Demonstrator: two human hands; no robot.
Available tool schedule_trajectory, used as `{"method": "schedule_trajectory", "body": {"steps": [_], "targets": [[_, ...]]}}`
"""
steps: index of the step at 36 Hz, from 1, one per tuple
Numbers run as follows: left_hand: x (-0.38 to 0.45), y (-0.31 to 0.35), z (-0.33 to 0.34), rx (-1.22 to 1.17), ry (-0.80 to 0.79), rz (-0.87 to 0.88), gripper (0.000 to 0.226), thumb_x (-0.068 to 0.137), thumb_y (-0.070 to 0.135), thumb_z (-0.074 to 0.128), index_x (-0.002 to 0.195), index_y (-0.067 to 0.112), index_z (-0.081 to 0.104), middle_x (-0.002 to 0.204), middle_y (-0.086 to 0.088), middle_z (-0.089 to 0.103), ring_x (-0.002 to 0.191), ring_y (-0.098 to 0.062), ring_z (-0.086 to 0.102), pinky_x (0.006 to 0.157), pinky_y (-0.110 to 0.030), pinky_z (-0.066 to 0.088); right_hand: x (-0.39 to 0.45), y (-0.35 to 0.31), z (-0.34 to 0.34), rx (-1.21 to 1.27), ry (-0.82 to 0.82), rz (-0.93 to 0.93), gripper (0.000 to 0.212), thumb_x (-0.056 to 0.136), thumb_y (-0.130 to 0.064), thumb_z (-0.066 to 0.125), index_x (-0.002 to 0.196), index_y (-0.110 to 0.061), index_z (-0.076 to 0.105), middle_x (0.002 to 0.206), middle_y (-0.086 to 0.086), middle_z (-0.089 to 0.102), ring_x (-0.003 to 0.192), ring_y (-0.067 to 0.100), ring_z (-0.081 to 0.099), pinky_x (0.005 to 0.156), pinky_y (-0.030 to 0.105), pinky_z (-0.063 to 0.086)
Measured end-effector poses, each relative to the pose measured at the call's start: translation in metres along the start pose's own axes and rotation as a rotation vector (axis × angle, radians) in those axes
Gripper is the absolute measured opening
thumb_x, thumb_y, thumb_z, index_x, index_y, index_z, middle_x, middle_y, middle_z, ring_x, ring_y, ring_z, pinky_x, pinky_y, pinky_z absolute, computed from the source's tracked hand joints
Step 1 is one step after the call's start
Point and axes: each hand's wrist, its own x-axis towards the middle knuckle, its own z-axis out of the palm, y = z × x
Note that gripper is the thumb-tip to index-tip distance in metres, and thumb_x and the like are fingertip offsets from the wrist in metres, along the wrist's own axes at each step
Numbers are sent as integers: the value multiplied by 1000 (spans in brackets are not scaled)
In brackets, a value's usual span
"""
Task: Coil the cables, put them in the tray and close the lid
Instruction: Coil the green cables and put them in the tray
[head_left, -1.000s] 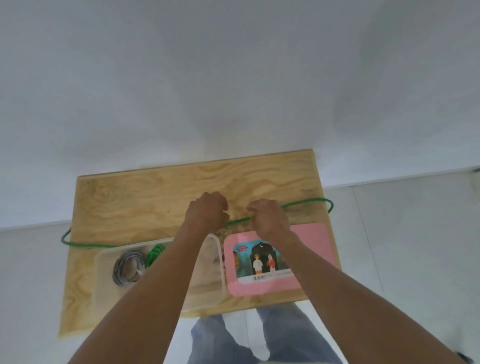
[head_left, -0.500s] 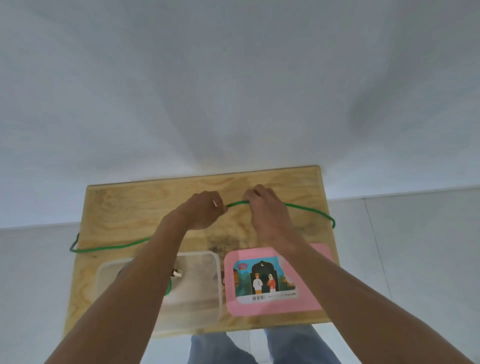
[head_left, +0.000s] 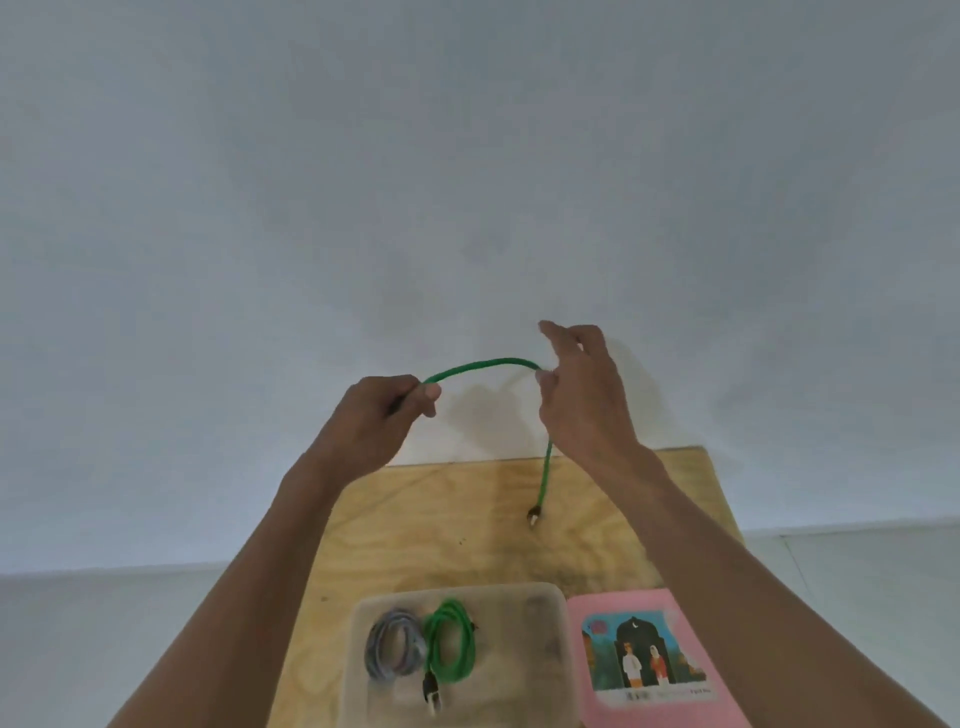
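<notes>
Both hands are raised above the wooden table (head_left: 467, 519) with a green cable (head_left: 483, 365) arched between them. My left hand (head_left: 382, 415) is fisted on one part of it. My right hand (head_left: 582, 395) pinches it between thumb and finger, the other fingers spread. From the right hand the cable hangs down, and its metal plug (head_left: 534, 515) dangles just above the table. A clear tray (head_left: 545, 618) at the near edge holds a coiled grey cable (head_left: 395, 644) and a coiled green cable (head_left: 451, 644). The pink lid (head_left: 649, 660) lies to the right of the tray.
A white wall rises behind the table and pale floor lies on either side. The lid carries a picture label with two figures. My forearms cross over the table's near corners.
Both hands have lifted the green cable well up off the table. Its long run across the table is gone and a short end now hangs from the right hand. The camera has tilted.
</notes>
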Motion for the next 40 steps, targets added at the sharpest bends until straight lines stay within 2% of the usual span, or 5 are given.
{"method": "schedule_trajectory", "body": {"steps": [7,23,30,34,40], "targets": [[0,54,-49,-20,0,240,46,104,44,43,78,18,70,48,10,45,49,-6,42,53,-14,34,-7,-85,11,180,-43,-245,34,92,-9,66,123,-21,63,109,-6,55,75,8,61,70,16,49],[-36,-32,-92,-251,154,91,56,90,70,45,74,21,67,64,-3,51,63,-18,51,63,-46,53,37,-85,-64,506,397,68,8,93,-23,67,94,-16,72,75,6,75,68,14,75,75,39,62],[-35,13,-99,-485,406,5,48,98,51,52,69,16,65,56,-6,31,49,-15,29,53,-29,33,31,-50,-43,103,216,133,40,94,-18,65,133,-12,59,125,10,53,91,24,67,91,30,53],[-28,55,-100,-744,399,-113,43,99,43,57,76,8,64,50,2,28,47,-15,23,47,-26,24,1,-78,-33,53,161,-71,52,90,-21,68,138,-25,51,122,-6,42,81,6,58,83,26,52],[-20,97,-101,-1104,365,-279,33,102,33,56,81,8,61,54,5,28,43,-10,23,38,-22,17,-46,-107,-12,219,-445,-151,34,88,-50,64,121,-44,58,116,-22,57,108,-1,52,91,26,48]]}}
